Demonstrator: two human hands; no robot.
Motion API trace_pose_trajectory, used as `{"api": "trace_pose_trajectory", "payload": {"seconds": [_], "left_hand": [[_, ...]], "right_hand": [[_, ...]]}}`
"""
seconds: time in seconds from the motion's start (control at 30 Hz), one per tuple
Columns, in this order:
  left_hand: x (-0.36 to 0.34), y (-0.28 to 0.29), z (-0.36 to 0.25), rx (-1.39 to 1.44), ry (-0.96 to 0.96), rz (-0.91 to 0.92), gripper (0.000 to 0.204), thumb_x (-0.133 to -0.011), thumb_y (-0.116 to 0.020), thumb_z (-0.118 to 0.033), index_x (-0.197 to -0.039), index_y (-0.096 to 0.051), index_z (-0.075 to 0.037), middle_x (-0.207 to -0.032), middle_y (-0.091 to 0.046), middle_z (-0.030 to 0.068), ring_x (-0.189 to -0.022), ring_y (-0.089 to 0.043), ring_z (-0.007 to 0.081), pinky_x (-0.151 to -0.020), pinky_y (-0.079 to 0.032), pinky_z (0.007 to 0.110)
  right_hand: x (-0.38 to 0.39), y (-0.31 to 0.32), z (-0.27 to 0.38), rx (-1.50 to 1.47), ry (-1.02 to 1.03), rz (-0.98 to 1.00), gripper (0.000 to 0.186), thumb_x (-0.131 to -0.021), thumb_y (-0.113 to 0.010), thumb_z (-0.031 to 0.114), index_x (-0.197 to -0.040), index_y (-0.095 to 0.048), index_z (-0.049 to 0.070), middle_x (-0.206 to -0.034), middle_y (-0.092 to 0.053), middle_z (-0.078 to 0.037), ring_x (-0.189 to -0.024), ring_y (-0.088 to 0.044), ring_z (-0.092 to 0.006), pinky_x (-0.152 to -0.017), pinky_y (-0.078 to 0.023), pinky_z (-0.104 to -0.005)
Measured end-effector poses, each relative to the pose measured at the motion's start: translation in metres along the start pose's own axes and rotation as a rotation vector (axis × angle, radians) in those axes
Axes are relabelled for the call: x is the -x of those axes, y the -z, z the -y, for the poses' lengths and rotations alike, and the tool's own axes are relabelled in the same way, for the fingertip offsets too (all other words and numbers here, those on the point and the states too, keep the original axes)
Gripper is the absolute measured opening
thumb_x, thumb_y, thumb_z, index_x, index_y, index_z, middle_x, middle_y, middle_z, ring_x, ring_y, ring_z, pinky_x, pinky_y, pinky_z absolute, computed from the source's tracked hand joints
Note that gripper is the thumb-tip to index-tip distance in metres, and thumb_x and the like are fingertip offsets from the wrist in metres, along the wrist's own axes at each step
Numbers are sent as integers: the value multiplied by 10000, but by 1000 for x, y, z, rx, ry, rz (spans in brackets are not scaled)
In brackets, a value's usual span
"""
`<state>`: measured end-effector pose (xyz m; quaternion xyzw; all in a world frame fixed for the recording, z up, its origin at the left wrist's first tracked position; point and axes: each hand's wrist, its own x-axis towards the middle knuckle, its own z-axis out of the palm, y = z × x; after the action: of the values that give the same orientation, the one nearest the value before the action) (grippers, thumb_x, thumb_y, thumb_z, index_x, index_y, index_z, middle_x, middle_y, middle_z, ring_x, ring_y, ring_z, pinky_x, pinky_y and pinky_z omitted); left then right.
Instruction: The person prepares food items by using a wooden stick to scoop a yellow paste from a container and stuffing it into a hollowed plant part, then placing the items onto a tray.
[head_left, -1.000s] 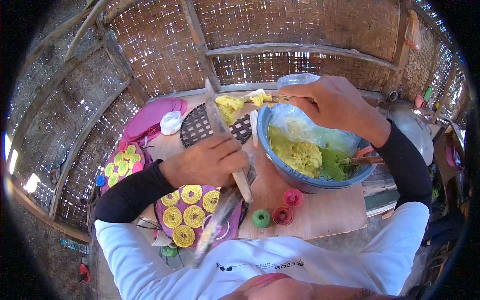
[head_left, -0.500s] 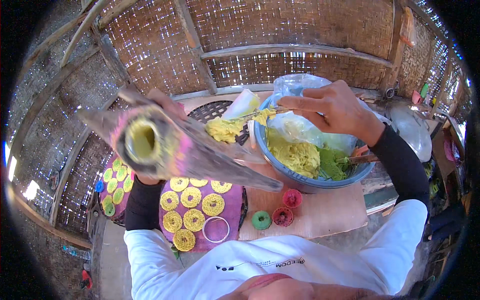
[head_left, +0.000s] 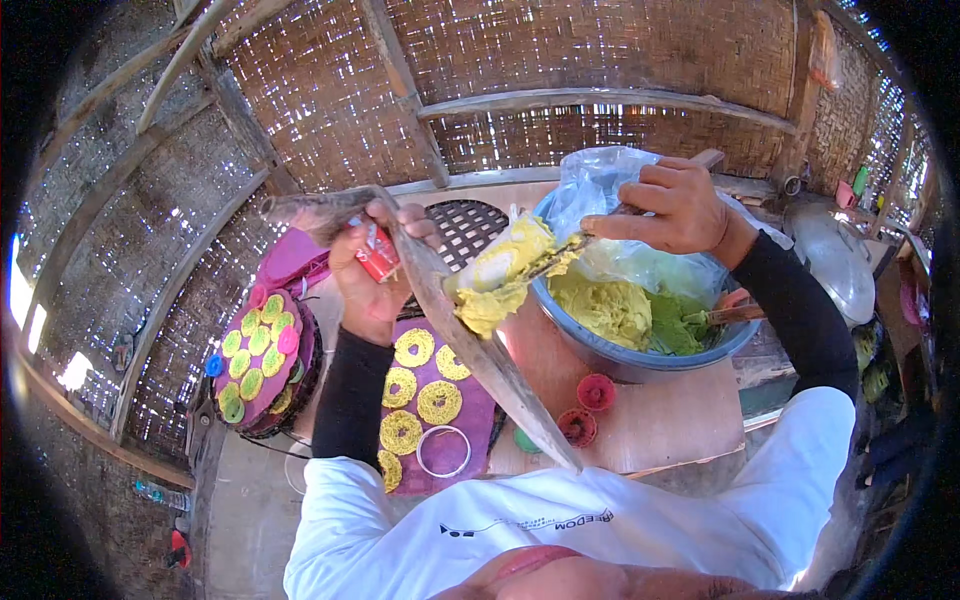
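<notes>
My left hand [head_left: 375, 265] is wrapped round a worn wooden dough press [head_left: 500, 375], with a red piece of can [head_left: 373, 250] beside the palm. Its long board slants down toward my shirt, and its tube mouth is turned out of sight. My right hand [head_left: 665, 210] grips a flat spatula [head_left: 552, 258] with its wooden handle sticking up behind the fingers. Yellow dough [head_left: 487, 308] clings along the spatula's end, against the press. A white cylinder-like piece [head_left: 507, 252] smeared with dough shows there too; I cannot tell whether it belongs to the press.
A blue-grey basin [head_left: 610, 360] holds yellow and green dough under clear plastic [head_left: 600, 180]. Yellow dough rings [head_left: 439, 402] and a white hoop [head_left: 443, 452] lie on purple cloth. Another tray [head_left: 258, 360] stands left. Red moulds [head_left: 578, 427] sit before the basin. A black basket [head_left: 465, 225] is behind.
My left hand has turned the press so its dough-filled mouth no longer faces up, and moved it right. The spatula and its dough have come against the press.
</notes>
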<state>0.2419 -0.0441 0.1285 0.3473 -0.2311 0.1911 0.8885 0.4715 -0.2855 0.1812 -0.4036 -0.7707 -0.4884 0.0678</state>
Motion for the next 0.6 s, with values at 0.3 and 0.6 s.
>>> {"api": "trace_pose_trajectory", "payload": {"seconds": [0.3,0.6], "left_hand": [[7,23,44,259,27,-136,159,-688,-623,-256,-832,-596,-196,-851,-430,11,-842,-464,153,-828,-387,326],[14,11,44,365,-84,-195,132,-696,-627,-223,-810,-583,-175,-845,-449,14,-822,-463,127,-798,-392,284]], "right_hand": [[22,-9,13,24,-44,2,441,-665,-589,167,-1071,-594,337,-716,-484,56,-580,-442,-122,-496,-372,-255],[51,3,26,88,-312,381,405,-689,-577,152,-1071,-601,287,-771,-541,16,-628,-513,-160,-525,-412,-283]]}}
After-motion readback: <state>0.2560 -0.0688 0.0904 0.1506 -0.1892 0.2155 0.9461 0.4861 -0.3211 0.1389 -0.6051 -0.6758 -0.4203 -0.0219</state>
